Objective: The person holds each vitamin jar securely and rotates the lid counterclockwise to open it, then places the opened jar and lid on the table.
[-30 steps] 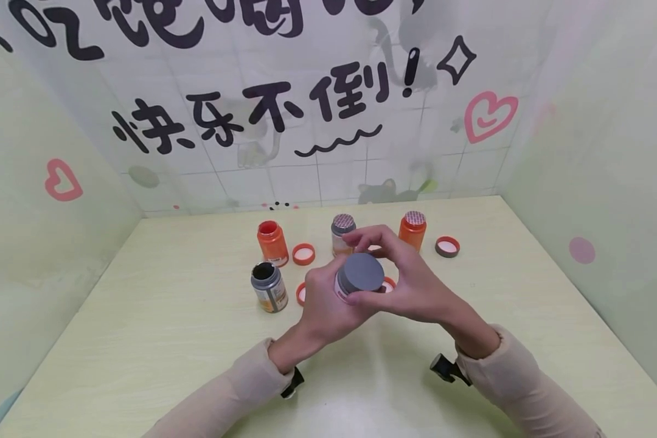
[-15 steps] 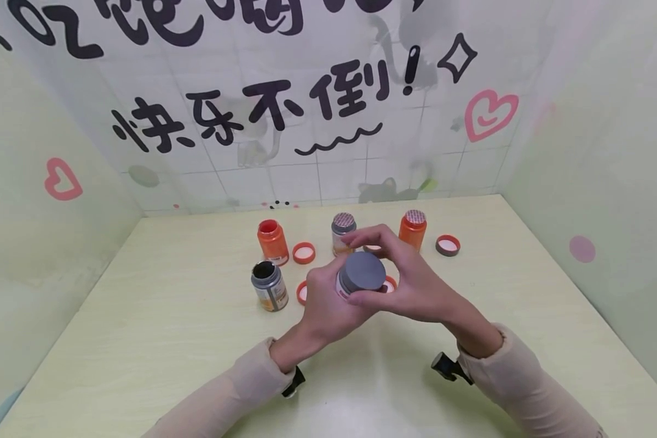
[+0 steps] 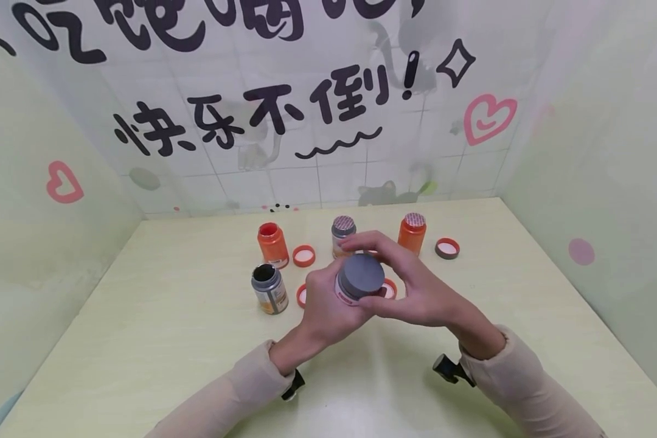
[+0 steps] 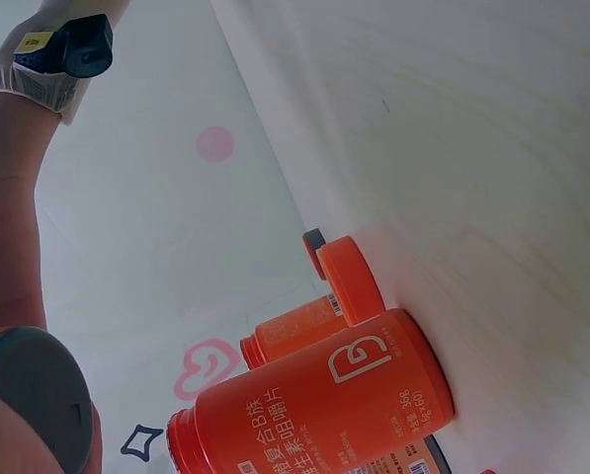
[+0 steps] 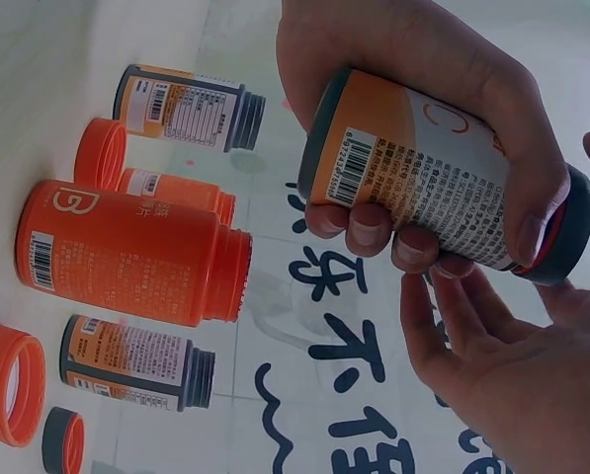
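Observation:
My left hand wraps round a vitamin bottle with an orange and white label marked C, holding it tilted above the table. Its grey cap faces up toward the head camera, and a red ring shows under the cap's edge in the right wrist view. My right hand curves its thumb and fingers around the cap, thumb tip at the near edge, index finger arched over the far side. In the left wrist view only the bottle's dark round end shows, at lower left.
Behind the hands stand an uncapped orange bottle, an uncapped grey bottle, a foil-sealed grey bottle and a foil-sealed orange bottle. Loose caps lie among them, including an orange cap and a grey-and-red cap. Walls enclose the table.
My right thumb has shifted slightly right along the cap's near edge, and the right fingers have loosened a little around it. The left hand and bottle stay in place.

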### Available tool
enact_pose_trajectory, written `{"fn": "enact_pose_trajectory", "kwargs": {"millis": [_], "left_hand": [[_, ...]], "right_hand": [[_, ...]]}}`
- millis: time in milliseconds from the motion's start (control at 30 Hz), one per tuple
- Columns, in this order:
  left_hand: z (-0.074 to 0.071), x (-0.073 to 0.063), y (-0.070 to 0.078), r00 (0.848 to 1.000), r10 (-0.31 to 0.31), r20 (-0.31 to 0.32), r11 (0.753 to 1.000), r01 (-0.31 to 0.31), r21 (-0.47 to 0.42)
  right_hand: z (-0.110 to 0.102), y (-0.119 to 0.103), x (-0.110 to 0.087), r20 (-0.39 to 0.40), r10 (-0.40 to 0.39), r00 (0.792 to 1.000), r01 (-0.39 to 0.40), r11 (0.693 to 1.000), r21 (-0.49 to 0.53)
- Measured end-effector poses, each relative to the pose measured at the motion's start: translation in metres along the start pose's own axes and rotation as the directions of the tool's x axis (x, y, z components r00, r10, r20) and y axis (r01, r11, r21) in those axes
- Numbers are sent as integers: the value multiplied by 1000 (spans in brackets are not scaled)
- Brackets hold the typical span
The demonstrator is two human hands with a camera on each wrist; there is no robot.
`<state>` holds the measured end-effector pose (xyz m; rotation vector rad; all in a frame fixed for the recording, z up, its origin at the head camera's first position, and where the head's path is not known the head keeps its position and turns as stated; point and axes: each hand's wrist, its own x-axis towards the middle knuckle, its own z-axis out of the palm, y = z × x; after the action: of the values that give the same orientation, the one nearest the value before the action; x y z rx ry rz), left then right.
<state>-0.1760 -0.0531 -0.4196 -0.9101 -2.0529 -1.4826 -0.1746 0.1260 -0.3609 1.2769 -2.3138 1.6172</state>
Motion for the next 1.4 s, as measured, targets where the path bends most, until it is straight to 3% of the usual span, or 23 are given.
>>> {"fn": "enact_pose_trajectory", "kwargs": {"millis": [233, 633, 900, 1400], "left_hand": [[0, -2, 0, 1000, -3, -13, 1000, 3, 7], [0, 1, 0, 1000, 16, -16, 1000, -16, 1], [-1, -1, 2, 1000, 0, -15, 1000, 0, -8], [0, 1, 2, 1000, -7, -10, 1000, 7, -7]], "right_hand": [[5, 3, 3, -95, 48, 994, -50, 998, -29], [2, 3, 0, -9, -31, 999, 31, 999, 17], [5, 6, 3, -118, -7, 993, 2, 999, -43], [1, 6, 1, -22, -34, 999, 35, 999, 34]]}}
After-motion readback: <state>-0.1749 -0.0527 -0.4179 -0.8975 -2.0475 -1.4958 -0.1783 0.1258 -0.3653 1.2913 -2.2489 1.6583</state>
